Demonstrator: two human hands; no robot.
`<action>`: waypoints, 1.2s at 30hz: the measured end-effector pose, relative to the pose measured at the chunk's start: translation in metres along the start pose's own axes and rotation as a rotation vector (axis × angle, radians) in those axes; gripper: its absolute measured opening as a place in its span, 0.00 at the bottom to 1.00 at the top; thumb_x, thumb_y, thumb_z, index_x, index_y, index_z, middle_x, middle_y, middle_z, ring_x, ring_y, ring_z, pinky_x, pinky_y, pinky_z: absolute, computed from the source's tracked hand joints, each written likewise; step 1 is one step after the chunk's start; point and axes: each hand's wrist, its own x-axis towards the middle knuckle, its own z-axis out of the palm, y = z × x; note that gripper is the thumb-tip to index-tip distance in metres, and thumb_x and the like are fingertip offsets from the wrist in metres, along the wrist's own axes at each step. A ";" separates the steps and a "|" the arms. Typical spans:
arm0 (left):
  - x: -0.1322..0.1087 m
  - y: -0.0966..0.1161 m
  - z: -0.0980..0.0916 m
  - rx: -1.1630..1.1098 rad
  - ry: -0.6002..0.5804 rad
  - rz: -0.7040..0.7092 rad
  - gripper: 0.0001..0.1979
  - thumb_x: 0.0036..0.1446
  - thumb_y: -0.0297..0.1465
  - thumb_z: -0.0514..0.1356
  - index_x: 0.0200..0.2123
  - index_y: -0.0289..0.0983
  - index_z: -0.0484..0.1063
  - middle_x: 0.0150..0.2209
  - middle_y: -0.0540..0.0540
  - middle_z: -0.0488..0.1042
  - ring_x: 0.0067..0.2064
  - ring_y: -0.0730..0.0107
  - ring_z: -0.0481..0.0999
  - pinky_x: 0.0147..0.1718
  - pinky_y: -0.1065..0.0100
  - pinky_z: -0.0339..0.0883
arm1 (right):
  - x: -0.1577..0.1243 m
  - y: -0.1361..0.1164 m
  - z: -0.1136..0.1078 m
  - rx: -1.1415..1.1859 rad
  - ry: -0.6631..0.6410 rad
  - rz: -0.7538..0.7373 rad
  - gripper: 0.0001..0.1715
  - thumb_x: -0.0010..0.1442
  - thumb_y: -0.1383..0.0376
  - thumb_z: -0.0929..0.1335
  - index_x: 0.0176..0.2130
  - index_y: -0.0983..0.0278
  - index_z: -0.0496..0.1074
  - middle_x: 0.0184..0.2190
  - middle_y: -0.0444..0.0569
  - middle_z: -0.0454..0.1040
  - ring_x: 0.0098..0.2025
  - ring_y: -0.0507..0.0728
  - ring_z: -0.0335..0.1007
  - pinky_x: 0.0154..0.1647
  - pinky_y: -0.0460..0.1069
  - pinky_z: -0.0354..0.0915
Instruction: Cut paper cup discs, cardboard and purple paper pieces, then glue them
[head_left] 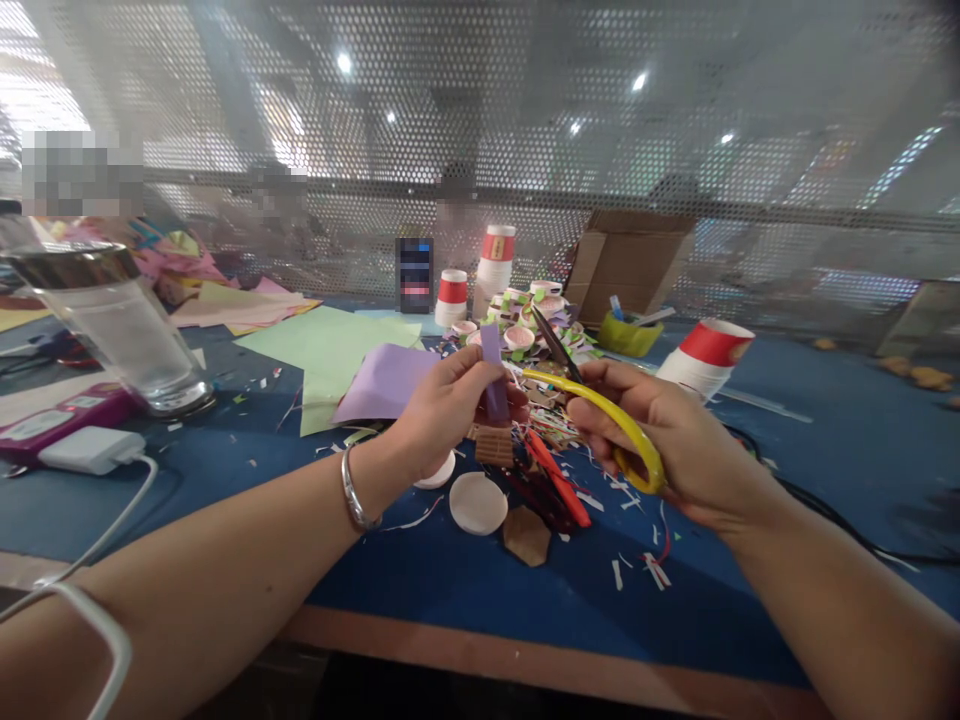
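Observation:
My left hand point(457, 400) is closed on a narrow strip of purple paper point(493, 372), pinched between thumb and fingers. In my right hand point(660, 430) is a pair of scissors point(611, 415) with yellow handles, its dark blades pointing up and away from me. Just left of the strip lies a larger sheet of purple paper point(390, 382) on top of light green paper point(322, 345). Below my hands on the blue tabletop are a white paper disc point(478, 503), a brown cardboard piece point(526, 535) and an orange-red tool point(559, 480), partly among scraps.
Paper cups point(452, 298) stand at the back, near a pile of small decorated cup pieces point(517, 337). A tilted cup stack point(706, 358) is at right, a glass water bottle point(124, 320) and a purple power strip point(71, 420) at left. A perforated metal screen point(495, 120) rises behind.

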 end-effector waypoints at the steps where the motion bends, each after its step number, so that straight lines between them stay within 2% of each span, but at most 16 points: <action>1: 0.001 0.001 -0.002 0.005 0.006 -0.001 0.08 0.65 0.26 0.54 0.31 0.37 0.67 0.27 0.46 0.77 0.27 0.71 0.78 0.30 0.70 0.70 | 0.000 0.000 0.000 0.024 -0.016 0.000 0.30 0.52 0.49 0.78 0.45 0.57 0.66 0.28 0.38 0.66 0.21 0.46 0.60 0.17 0.42 0.57; 4: 0.007 0.002 -0.007 0.032 0.041 0.016 0.10 0.62 0.23 0.51 0.28 0.36 0.66 0.25 0.47 0.75 0.24 0.72 0.76 0.27 0.70 0.68 | -0.002 0.000 -0.002 0.093 -0.097 -0.035 0.30 0.52 0.48 0.78 0.45 0.57 0.65 0.30 0.39 0.64 0.23 0.47 0.57 0.19 0.43 0.57; 8: 0.014 -0.002 -0.012 0.026 0.061 0.055 0.11 0.58 0.21 0.49 0.25 0.37 0.64 0.22 0.50 0.69 0.21 0.77 0.67 0.22 0.73 0.60 | -0.003 0.004 -0.004 0.175 -0.297 -0.093 0.32 0.58 0.40 0.71 0.49 0.59 0.69 0.35 0.44 0.62 0.29 0.50 0.55 0.25 0.45 0.59; 13: 0.016 -0.006 -0.011 -0.029 0.059 0.071 0.12 0.58 0.21 0.49 0.24 0.36 0.63 0.21 0.53 0.60 0.21 0.80 0.57 0.20 0.73 0.49 | -0.004 0.010 -0.003 0.202 -0.402 -0.025 0.25 0.63 0.44 0.69 0.47 0.60 0.71 0.32 0.44 0.59 0.27 0.50 0.52 0.22 0.46 0.54; 17: 0.013 -0.006 -0.008 -0.033 0.046 0.054 0.12 0.59 0.21 0.49 0.25 0.36 0.65 0.20 0.53 0.58 0.21 0.79 0.56 0.21 0.72 0.48 | -0.004 0.011 -0.001 0.212 -0.395 -0.013 0.23 0.64 0.45 0.68 0.46 0.60 0.71 0.33 0.44 0.59 0.27 0.50 0.50 0.21 0.46 0.51; 22: 0.011 -0.008 -0.006 -0.044 0.037 0.014 0.11 0.60 0.23 0.49 0.26 0.36 0.65 0.21 0.53 0.61 0.22 0.78 0.58 0.22 0.72 0.51 | -0.004 0.008 -0.001 0.220 -0.394 -0.032 0.23 0.64 0.44 0.68 0.38 0.61 0.66 0.32 0.43 0.58 0.26 0.50 0.50 0.20 0.46 0.50; 26: 0.011 -0.009 -0.006 -0.042 0.000 0.009 0.10 0.60 0.24 0.49 0.27 0.37 0.63 0.23 0.53 0.62 0.22 0.79 0.58 0.22 0.72 0.50 | -0.003 0.007 -0.001 0.234 -0.407 -0.061 0.22 0.66 0.45 0.67 0.37 0.61 0.65 0.32 0.43 0.58 0.26 0.49 0.50 0.19 0.45 0.50; 29: 0.009 -0.012 -0.007 0.088 -0.080 0.081 0.10 0.59 0.24 0.48 0.26 0.38 0.62 0.23 0.53 0.62 0.23 0.78 0.58 0.22 0.71 0.50 | -0.002 0.010 -0.001 0.287 -0.394 -0.069 0.20 0.67 0.48 0.67 0.38 0.62 0.66 0.32 0.42 0.59 0.26 0.48 0.50 0.20 0.44 0.52; 33: 0.005 -0.016 -0.005 0.293 -0.199 0.162 0.10 0.60 0.24 0.47 0.28 0.39 0.61 0.22 0.53 0.61 0.25 0.75 0.59 0.26 0.70 0.55 | -0.001 0.013 -0.003 0.302 -0.385 -0.061 0.18 0.69 0.51 0.67 0.39 0.63 0.69 0.30 0.41 0.59 0.25 0.47 0.51 0.20 0.43 0.55; 36: 0.005 -0.018 -0.003 0.379 -0.228 0.180 0.09 0.60 0.24 0.47 0.29 0.39 0.61 0.23 0.53 0.62 0.25 0.75 0.60 0.27 0.70 0.56 | 0.000 0.014 -0.004 0.276 -0.379 -0.055 0.17 0.70 0.53 0.66 0.38 0.63 0.70 0.29 0.41 0.59 0.24 0.46 0.52 0.19 0.42 0.55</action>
